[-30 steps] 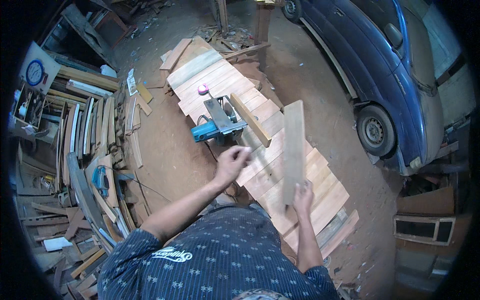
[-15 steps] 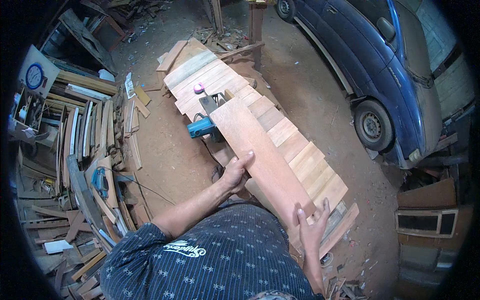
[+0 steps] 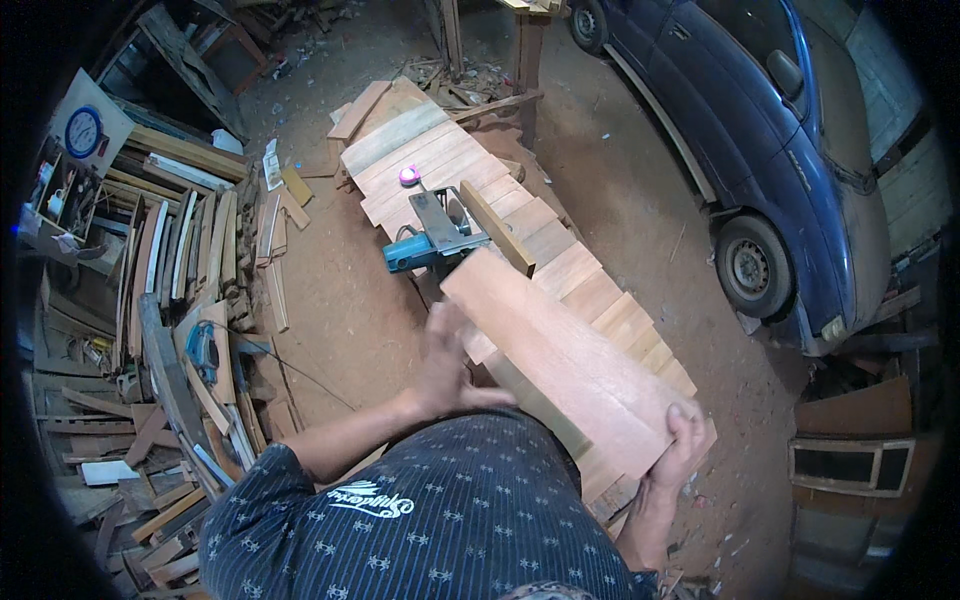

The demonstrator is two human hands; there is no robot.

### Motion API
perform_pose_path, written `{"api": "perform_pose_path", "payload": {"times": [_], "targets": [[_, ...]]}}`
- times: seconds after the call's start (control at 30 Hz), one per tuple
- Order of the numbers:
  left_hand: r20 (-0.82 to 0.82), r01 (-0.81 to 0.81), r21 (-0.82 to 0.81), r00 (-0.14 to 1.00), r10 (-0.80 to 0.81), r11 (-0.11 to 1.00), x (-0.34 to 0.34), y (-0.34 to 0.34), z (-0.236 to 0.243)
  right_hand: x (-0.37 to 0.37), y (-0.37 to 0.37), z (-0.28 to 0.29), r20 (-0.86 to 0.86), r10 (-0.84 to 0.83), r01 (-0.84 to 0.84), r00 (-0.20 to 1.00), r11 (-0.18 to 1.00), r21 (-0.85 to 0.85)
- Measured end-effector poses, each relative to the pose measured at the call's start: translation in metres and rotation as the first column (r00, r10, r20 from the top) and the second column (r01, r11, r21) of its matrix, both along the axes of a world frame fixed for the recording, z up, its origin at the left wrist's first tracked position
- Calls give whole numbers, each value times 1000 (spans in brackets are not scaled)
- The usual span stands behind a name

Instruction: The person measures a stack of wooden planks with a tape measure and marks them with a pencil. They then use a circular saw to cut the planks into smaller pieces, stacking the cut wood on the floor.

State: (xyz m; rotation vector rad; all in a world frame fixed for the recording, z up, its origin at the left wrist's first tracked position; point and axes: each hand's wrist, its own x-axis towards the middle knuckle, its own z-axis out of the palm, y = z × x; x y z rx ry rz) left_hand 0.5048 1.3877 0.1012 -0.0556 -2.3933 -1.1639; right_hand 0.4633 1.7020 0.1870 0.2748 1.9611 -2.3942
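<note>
My right hand (image 3: 680,445) grips the lower right end of a pale pinkish board (image 3: 555,350). My left hand (image 3: 445,365), blurred, is at the board's left edge with fingers apart, not gripping it. A narrower greyish board (image 3: 530,405) lies along the pinkish board's lower left side, partly under it. Beyond the board's upper end sits a blue circular saw (image 3: 405,255), metal base upward and blade showing, with a wooden strip (image 3: 495,225) alongside. A pink round object (image 3: 409,176) rests on the long row of planks (image 3: 395,135) beneath all this.
Stacked timber (image 3: 180,250), another blue power tool (image 3: 202,350) with a cable and wood offcuts fill the left side. A dark blue car (image 3: 790,200) stands at the right, above old framed panels (image 3: 850,460). A wooden post (image 3: 527,60) rises at the back.
Half a second ago my left hand held the board; it is now loosened from it. The board has shifted down and right, and my right fingers now curl round its end.
</note>
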Motion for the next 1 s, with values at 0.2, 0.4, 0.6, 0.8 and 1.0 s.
{"api": "perform_pose_path", "payload": {"times": [0.2, 0.4, 0.6, 0.8, 1.0], "targets": [[-1, 260, 93, 965, -261, 961, -35, 17, -9, -23, -65, 38, -91, 307, -320, 947, 912, -256], [183, -253, 829, 966, 185, 499, -72, 19, -2, -24, -79, -53, -218, 656, -234, 723, 529, 815], [353, -353, 935, 935, -1, 6, -68, -13, -83, -10, -44, -63, -2, 746, -258, 666, 232, 938], [447, -461, 886, 876, -181, -42, -77, -3, -70, 4, -42, -65, 30, 687, -279, 726, 254, 926], [559, -558, 826, 795, -236, 76, -100, -14, -67, 1, -61, -55, -6, 626, -269, 780, 344, 900]]}}
